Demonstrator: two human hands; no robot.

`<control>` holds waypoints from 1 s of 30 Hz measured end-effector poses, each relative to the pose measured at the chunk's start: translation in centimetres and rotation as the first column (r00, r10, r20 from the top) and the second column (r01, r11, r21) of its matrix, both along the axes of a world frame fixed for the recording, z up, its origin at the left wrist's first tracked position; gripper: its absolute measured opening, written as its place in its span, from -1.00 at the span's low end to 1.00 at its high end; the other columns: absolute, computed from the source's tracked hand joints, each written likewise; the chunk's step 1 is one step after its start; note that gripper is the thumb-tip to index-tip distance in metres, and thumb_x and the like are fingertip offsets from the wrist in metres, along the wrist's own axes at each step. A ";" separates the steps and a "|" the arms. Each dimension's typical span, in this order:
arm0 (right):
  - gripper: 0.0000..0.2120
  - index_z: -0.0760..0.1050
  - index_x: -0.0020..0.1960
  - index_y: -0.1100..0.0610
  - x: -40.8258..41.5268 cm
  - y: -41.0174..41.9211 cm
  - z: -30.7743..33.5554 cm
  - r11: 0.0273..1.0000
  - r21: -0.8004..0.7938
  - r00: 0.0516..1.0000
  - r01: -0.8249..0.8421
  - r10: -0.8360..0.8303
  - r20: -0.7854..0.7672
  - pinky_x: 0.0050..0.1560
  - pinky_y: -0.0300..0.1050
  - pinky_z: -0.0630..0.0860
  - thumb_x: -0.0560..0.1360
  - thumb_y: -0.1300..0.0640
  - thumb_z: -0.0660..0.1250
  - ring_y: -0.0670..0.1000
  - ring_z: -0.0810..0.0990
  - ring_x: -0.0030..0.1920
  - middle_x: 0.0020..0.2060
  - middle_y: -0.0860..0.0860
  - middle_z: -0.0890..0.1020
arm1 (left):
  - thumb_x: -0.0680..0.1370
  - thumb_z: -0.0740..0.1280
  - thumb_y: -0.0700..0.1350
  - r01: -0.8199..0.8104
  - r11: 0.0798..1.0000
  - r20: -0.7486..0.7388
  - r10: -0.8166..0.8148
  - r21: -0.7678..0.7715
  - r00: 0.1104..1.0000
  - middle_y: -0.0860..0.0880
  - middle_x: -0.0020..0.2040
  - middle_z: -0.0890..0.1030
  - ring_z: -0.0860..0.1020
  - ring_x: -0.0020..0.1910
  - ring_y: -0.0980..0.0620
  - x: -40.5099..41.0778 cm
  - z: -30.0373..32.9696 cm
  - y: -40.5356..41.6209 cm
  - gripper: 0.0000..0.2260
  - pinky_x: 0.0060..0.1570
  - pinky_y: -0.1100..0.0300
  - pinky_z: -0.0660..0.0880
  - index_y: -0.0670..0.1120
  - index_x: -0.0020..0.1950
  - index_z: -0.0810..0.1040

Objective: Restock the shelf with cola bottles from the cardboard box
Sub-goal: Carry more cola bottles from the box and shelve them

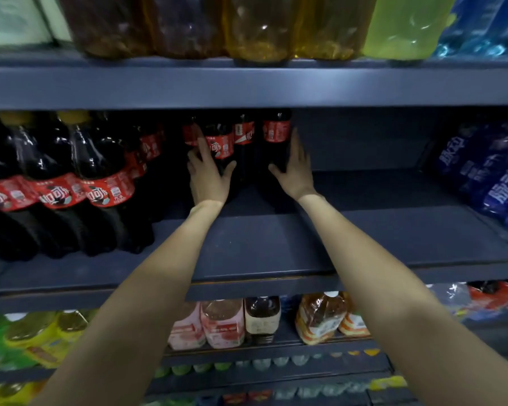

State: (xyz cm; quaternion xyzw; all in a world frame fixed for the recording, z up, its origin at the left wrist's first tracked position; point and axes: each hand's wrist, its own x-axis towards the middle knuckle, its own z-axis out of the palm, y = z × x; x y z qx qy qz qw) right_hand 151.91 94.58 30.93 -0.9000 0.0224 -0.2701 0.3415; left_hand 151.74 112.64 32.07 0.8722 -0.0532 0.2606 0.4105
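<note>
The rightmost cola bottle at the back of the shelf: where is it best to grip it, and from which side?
Probably the body below the red label of the rightmost cola bottle, from its right: the shelf is bare there, another bottle crowds its left.

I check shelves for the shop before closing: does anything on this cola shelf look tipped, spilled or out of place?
Nothing stands out. The cola bottles at the back stand upright between the left hand and right hand. The shelf shows no spill, only a bare stretch on its right side.
</note>
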 end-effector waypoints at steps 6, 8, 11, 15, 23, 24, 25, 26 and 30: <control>-0.20 -0.10 0.55 0.08 -3.4 -0.1 0.2 0.987 -0.162 0.999 0.003 -0.008 -0.035 0.46 0.25 0.05 0.50 0.01 0.33 0.18 0.05 0.51 0.55 0.06 0.02 | 0.52 0.37 -0.03 0.023 0.999 -0.072 -0.026 -0.043 0.997 -0.29 0.45 0.21 0.25 0.41 -0.25 -1.3 0.6 -0.2 -0.19 0.32 -0.06 0.28 -0.10 0.56 -0.11; -0.22 -0.07 0.55 0.07 -5.2 -0.1 0.5 0.980 -0.200 0.999 -0.012 0.003 -0.047 0.46 0.25 0.05 0.51 0.01 0.31 0.16 0.05 0.52 0.54 0.06 0.04 | 0.49 0.41 -0.09 0.031 0.996 -0.110 -0.040 -0.084 0.993 -0.28 0.48 0.16 0.23 0.44 -0.23 -2.0 0.8 -0.4 -0.14 0.36 -0.06 0.27 -0.11 0.55 -0.15; -0.30 0.01 0.54 0.08 -8.4 -0.2 1.1 0.966 -0.257 0.999 -0.019 0.007 -0.049 0.47 0.19 0.07 0.53 0.01 0.29 0.17 0.11 0.50 0.52 0.09 0.14 | 0.46 0.42 -0.13 0.022 0.992 -0.176 -0.043 -0.121 0.983 -0.25 0.53 0.03 0.16 0.48 -0.22 -4.3 1.1 -0.9 -0.09 0.41 -0.03 0.24 -0.11 0.55 -0.20; -0.48 0.24 0.46 0.11 -13.9 -0.5 1.6 0.946 -0.324 1.000 0.030 -0.030 0.004 0.30 0.08 0.31 0.55 0.05 0.26 0.21 0.40 0.29 0.34 0.15 0.43 | 0.51 0.34 -0.02 -0.021 0.996 -0.356 -0.011 -0.086 0.934 -0.14 0.51 0.16 0.22 0.43 -0.16 -10.3 0.7 -1.8 -0.33 0.29 0.00 0.31 -0.04 0.53 0.09; -0.80 0.58 0.11 0.18 -31.8 -4.8 -2.2 0.903 -0.346 0.895 0.255 -0.086 0.437 0.02 -0.05 0.48 0.53 0.16 0.28 0.09 0.60 -0.08 -0.06 0.04 0.66 | 0.58 0.26 -0.11 0.362 0.906 0.098 -0.349 -0.221 0.932 0.04 0.09 0.60 0.54 0.13 0.09 -27.8 -3.9 -6.7 -0.82 0.18 0.11 0.48 -0.08 0.14 0.56; -0.81 0.59 0.09 0.19 -34.7 -5.8 -2.9 0.903 -0.326 0.884 0.278 -0.108 0.454 0.02 -0.05 0.48 0.54 0.17 0.28 0.08 0.60 -0.07 -0.06 0.05 0.66 | 0.58 0.25 -0.13 0.422 0.890 0.145 -0.400 -0.174 0.905 0.03 0.06 0.60 0.55 0.09 0.09 -29.7 -4.7 -7.6 -0.83 0.14 0.18 0.47 -0.11 0.12 0.56; -0.82 0.59 0.09 0.20 -37.6 -6.9 -3.9 0.905 -0.303 0.880 0.298 -0.138 0.454 0.03 -0.05 0.49 0.54 0.18 0.29 0.08 0.60 -0.05 -0.04 0.05 0.65 | 0.58 0.24 -0.13 0.481 0.869 0.169 -0.460 -0.116 0.872 0.03 0.03 0.59 0.54 0.04 0.10 -31.6 -5.6 -8.7 -0.82 0.10 0.25 0.44 -0.14 0.10 0.57; -0.82 0.59 0.09 0.21 -40.5 -8.0 -5.0 0.905 -0.280 0.883 0.320 -0.178 0.435 0.04 -0.06 0.49 0.54 0.18 0.30 0.08 0.59 -0.02 -0.01 0.06 0.65 | 0.58 0.24 -0.13 0.541 0.839 0.171 -0.526 -0.052 0.833 0.02 0.00 0.58 0.52 0.01 0.11 -33.3 -6.6 -9.8 -0.82 0.07 0.29 0.41 -0.17 0.08 0.58; -0.75 0.54 0.18 0.19 -51.6 -12.8 -10.7 0.899 -0.191 0.916 0.395 -0.368 0.163 0.12 -0.04 0.48 0.55 0.12 0.29 0.09 0.57 0.09 0.12 0.04 0.62 | 0.58 0.26 -0.09 0.764 0.640 -0.141 -0.752 0.079 0.644 0.07 0.00 0.58 0.51 0.03 0.10 -38.6 -11.5 -15.3 -0.81 0.03 0.37 0.36 -0.13 0.09 0.58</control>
